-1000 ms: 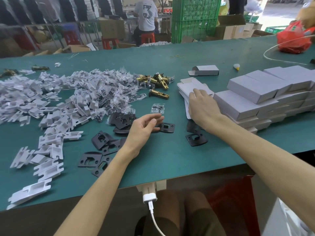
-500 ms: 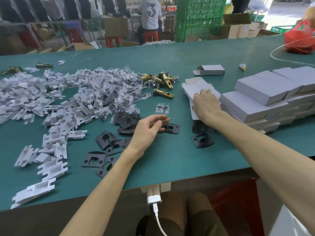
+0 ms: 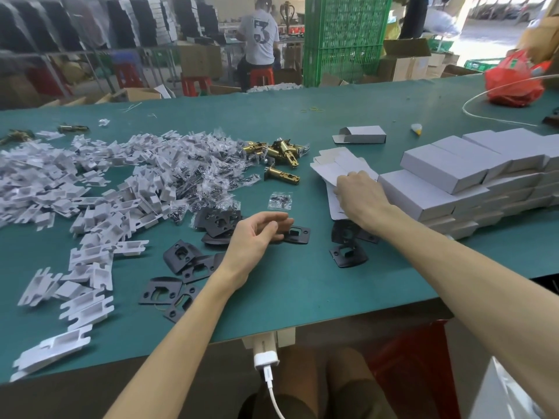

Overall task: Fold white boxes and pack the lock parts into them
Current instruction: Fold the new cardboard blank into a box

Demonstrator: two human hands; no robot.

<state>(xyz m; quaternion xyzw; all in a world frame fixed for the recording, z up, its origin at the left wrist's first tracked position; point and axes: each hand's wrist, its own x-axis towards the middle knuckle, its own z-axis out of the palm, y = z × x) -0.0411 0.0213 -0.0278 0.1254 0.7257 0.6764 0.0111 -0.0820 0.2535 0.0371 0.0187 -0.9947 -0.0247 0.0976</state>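
The left hand (image 3: 257,237) was just beside a black strike plate (image 3: 298,234) on the table (image 3: 302,291), fingers loosely curled, empty. Beyond, the right hand (image 3: 361,198) rested curled fingers on the flat white box blanks (image 3: 332,164); whether they gripped one was unclear. Brass latches (image 3: 282,173) lay farther.

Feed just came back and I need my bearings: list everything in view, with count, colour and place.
table: one, green, spans the view
flat box blanks: a stack, white, centre right
folded boxes: a stacked pile, white, right
open box: one, white, behind the blanks
latch bolts: several, brass, centre back
screw bags: a heap, clear, centre left; one lies apart
plastic inserts: a heap, white, left
strike plates: roughly ten, black, near edge
plastic bag: one, red, far right
crates: a stack, green, behind the table
charger: one, white, front edge
left hand: relaxed, above the strike plates
right hand: fingers curled on the top blank
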